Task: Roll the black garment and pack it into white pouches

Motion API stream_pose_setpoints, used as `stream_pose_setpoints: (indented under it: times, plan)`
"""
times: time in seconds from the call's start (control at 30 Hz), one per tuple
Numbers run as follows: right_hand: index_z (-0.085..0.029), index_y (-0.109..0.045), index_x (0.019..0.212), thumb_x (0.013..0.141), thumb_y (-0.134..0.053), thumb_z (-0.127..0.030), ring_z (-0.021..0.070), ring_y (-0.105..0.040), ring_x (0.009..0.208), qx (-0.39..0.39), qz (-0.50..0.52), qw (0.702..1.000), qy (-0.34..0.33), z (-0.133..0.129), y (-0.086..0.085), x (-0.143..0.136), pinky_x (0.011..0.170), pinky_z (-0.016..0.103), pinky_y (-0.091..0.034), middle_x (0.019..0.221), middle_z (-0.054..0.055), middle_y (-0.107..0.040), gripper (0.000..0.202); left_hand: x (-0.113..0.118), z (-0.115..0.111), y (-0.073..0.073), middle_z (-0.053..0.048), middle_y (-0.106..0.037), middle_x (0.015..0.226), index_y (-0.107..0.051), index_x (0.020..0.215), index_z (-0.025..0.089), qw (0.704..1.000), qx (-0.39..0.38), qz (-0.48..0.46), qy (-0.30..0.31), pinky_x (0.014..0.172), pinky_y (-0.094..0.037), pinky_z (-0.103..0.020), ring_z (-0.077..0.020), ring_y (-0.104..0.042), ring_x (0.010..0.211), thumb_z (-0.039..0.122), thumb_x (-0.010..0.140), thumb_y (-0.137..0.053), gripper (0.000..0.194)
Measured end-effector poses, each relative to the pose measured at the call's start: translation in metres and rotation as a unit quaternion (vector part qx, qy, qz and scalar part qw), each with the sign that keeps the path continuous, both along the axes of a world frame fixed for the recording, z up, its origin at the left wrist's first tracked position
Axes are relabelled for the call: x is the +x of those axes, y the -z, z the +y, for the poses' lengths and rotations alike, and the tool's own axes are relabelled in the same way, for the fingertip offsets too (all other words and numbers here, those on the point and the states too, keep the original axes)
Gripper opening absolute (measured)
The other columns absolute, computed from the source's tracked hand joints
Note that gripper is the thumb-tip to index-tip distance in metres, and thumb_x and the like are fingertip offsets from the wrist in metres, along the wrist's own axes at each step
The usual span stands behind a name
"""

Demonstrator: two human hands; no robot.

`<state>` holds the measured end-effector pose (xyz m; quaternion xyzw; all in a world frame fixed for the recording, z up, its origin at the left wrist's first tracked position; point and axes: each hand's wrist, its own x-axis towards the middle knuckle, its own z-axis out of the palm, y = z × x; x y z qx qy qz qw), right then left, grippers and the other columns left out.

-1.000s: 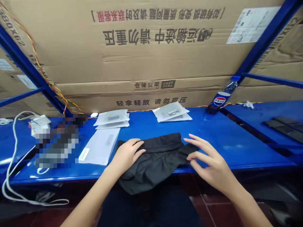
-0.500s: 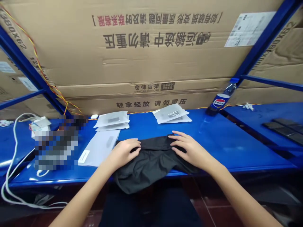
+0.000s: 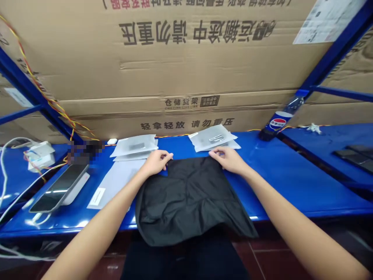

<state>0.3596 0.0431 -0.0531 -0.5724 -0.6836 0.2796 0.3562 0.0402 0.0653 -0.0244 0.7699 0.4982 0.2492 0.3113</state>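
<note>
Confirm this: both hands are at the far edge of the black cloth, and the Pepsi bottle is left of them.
Wrong side: the head view shows the Pepsi bottle right of the left hand and the right hand, both at the far edge of the black cloth.

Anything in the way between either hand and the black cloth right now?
Nothing visible. The left hand and right hand already pinch the black cloth along its far edge. The nearest pouches lie beyond that edge, by the right hand's fingertips, not between hand and cloth.
</note>
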Motion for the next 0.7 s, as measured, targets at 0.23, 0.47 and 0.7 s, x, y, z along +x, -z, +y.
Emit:
stream_pose_setpoints:
  times: [0.23,0.47,0.7]
  plan:
    - [-0.019,-0.077,0.093,0.079,-0.073,-0.068,0.0208,-0.063,0.069,0.005,0.043,0.999,-0.014,-0.007,0.003,0.007,0.067,0.037,-0.056,0.074,0.004,-0.069,0.05,-0.002,0.001,0.0,-0.005,-0.074,0.07,-0.077,0.081,0.017,1.0,0.012,-0.026,0.009,0.058,-0.05,-0.028,-0.0175,-0.064,0.059,0.066,0.077,-0.075,0.049]
    - [-0.024,-0.079,0.101,0.094,-0.07,-0.053,0.0329,-0.072,0.117,0.097,-0.009,0.993,-0.065,-0.069,-0.029,0.029,0.108,0.053,-0.057,0.114,0.01,-0.08,0.031,-0.015,-0.076,-0.036,-0.004,-0.081,0.096,-0.079,0.091,0.023,0.99,0.129,-0.004,0.064,0.091,-0.061,-0.037,-0.023,-0.075,0.092,0.045,0.092,-0.074,0.023]
    - [-0.037,-0.066,0.146,0.088,-0.081,-0.054,0.0405,-0.042,0.155,0.084,-0.17,0.972,-0.14,-0.183,0.0,0.046,0.115,0.063,-0.053,0.159,0.008,-0.057,0.062,-0.052,-0.207,-0.006,-0.01,-0.073,0.14,-0.074,0.13,0.031,0.938,0.294,0.154,0.097,0.101,-0.066,-0.047,-0.0331,-0.07,0.129,0.051,0.096,-0.072,0.039]
